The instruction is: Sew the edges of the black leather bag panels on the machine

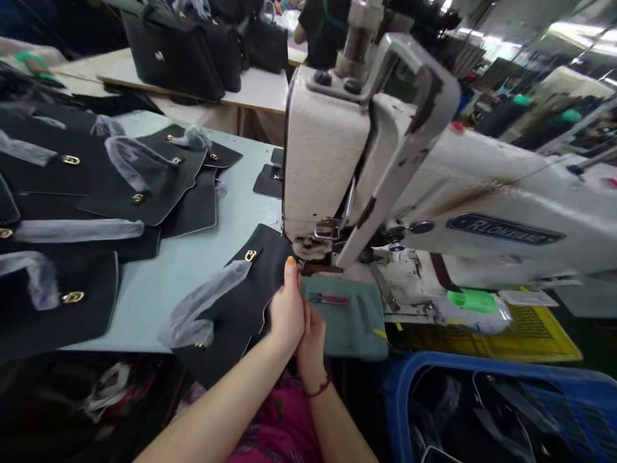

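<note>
A black bag panel [231,305] with a plastic-wrapped handle [207,299] and gold-coloured hardware [250,255] lies at the front of the pale table. My left hand [288,305] is closed on the panel's right edge, its thumb pointing up beside the sewing machine's [328,154] needle area. Pressed against it, my right hand [312,331] is closed too; its fingertips and whatever they hold are partly hidden. Right of my hands, thread snips [330,299] with a pink handle rest on a grey-green mat [357,337]. The needle and presser foot are hard to make out.
Several black panels [159,173] with wrapped handles cover the table's left side. A blue basket [400,399] of black pieces stands at lower right, before a yellow crate [544,331]. Finished-looking black bags [168,61] stand on a white table behind. A person [322,32] is beyond.
</note>
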Demonstrator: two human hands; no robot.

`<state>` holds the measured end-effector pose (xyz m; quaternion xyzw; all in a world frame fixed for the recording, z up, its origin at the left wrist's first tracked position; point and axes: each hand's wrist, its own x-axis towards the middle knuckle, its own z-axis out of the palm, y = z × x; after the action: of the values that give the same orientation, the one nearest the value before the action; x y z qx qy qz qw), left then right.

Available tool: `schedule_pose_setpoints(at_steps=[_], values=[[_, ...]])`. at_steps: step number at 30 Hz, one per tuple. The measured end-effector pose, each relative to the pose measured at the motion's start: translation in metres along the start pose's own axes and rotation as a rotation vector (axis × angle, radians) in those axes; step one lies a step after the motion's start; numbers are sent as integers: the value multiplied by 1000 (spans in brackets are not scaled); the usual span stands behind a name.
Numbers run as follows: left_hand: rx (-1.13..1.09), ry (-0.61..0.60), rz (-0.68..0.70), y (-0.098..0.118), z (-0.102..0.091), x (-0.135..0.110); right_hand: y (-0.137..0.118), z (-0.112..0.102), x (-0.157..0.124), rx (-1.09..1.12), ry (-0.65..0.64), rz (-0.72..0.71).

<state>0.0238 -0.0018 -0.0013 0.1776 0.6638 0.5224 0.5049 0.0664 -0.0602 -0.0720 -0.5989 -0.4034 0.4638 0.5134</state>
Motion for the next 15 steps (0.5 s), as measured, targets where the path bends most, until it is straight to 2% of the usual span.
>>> schedule_pose_setpoints(at_steps=[3, 6, 8, 10, 11, 13, 15], values=[[-191, -120, 33, -3, -11, -23, -16, -4, 6, 56, 136, 9], [-262, -362, 64, 14, -53, -52, -36, 0, 13, 95, 54, -29], [-191, -464, 86, 46, -87, -55, -49, 9, 21, 122, -54, -14], [-32, -447, 300, 89, -107, -33, -58, 22, 29, 108, -122, -23], [112, -428, 432, 110, -109, -14, -61, 28, 34, 79, -129, -40], [501, -558, 590, 144, -95, 31, -64, 40, 40, 5, -93, -76], [660, -760, 575, 162, -67, 71, -63, 50, 42, -32, -28, -92]])
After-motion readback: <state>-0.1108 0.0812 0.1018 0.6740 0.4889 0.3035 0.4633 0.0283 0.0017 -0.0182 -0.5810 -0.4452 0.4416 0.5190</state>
